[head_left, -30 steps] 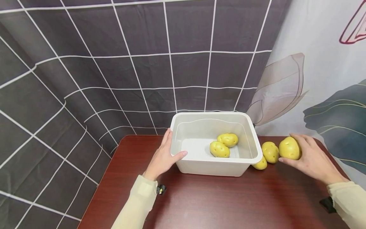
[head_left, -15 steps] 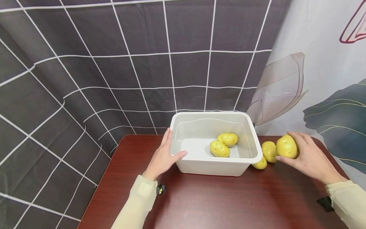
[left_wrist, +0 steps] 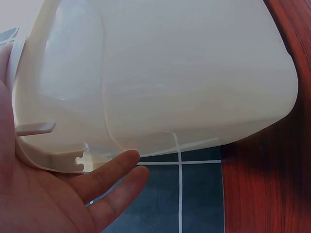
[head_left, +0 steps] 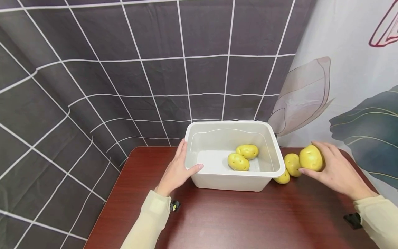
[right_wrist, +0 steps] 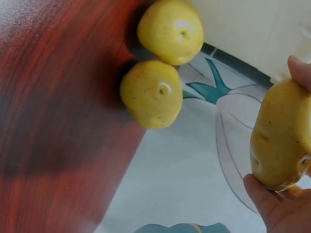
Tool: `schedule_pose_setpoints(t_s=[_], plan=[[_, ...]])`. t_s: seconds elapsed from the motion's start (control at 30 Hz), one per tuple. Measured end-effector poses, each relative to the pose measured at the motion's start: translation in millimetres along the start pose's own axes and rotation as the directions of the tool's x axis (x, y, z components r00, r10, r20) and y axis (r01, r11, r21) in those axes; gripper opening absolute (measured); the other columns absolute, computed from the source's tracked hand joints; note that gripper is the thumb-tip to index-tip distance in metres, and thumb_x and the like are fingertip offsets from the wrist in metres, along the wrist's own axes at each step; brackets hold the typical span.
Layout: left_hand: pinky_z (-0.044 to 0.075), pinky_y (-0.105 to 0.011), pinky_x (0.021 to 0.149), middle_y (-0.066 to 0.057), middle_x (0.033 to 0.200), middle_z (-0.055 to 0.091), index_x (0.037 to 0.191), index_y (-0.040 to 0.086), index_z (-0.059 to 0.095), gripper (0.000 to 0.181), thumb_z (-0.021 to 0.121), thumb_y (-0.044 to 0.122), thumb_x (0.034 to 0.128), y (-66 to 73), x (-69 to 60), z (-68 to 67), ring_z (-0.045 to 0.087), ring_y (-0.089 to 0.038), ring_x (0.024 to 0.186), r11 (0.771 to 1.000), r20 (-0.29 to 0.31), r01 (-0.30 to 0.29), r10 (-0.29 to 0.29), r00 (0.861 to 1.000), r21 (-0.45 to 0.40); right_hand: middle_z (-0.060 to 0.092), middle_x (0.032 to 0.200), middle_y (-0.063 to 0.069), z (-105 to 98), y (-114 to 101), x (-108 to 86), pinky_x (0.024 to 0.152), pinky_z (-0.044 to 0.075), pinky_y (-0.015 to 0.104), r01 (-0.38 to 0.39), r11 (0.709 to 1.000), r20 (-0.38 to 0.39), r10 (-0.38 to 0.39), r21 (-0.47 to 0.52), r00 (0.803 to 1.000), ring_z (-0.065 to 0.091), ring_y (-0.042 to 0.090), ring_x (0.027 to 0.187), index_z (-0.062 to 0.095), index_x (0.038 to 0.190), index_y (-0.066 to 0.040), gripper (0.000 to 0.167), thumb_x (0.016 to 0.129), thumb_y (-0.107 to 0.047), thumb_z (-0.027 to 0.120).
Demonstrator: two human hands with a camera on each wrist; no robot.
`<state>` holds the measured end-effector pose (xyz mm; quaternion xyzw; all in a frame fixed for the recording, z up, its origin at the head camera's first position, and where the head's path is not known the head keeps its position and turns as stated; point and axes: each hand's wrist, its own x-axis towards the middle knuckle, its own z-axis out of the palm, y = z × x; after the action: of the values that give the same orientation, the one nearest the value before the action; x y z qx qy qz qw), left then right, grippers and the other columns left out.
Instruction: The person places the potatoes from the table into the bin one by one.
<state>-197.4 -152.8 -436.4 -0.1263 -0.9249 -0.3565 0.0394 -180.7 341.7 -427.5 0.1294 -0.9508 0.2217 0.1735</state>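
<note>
A white plastic bin [head_left: 225, 181] stands on the table with two yellow potatoes [head_left: 238, 162] inside, toward its right. My left hand [head_left: 175, 174] holds the bin's left end, thumb over the rim and fingers along the outer wall. In the left wrist view, those fingers [left_wrist: 114, 174] lie nearly straight against the bin's side. My right hand [head_left: 339, 169] grips another potato [head_left: 311, 158] between thumb and fingers; in the right wrist view this potato [right_wrist: 277, 136] is raised off the table. Two more potatoes [head_left: 292, 165] [head_left: 283, 177] lie just right of the bin, one partly hidden by its rim.
The reddish-brown wooden table [head_left: 242, 218] extends in front of the bin. Close behind hangs a dark grey cloth [head_left: 161, 79] with white grid lines, and a pale leaf-print cloth [head_left: 348, 79] hangs at the right, near the table's edge.
My right hand has shifted slightly left with the potato, toward the potatoes beside the bin. The left hand and the bin have stayed in place.
</note>
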Motion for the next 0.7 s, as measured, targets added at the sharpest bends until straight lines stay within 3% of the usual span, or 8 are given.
schedule_pose_setpoints(t_s=[0.7], plan=[[0.035, -0.05, 0.113, 0.012, 0.168, 0.002, 0.162, 0.009, 0.013, 0.109, 0.064, 0.068, 0.0863, 0.8, -0.1, -0.2, 0.032, -0.023, 0.147, 1.0, 0.0, 0.006, -0.006, 1.0, -0.01, 0.047, 0.13, 0.03, -7.0, -20.1, 3.5, 0.077, 0.043, 0.065, 0.031, 0.999, -0.027, -0.031, 0.005, 0.999, 0.048, 0.048, 0.11, 0.046, 0.141, 0.004, 0.099, 0.064, -0.033, 0.095]])
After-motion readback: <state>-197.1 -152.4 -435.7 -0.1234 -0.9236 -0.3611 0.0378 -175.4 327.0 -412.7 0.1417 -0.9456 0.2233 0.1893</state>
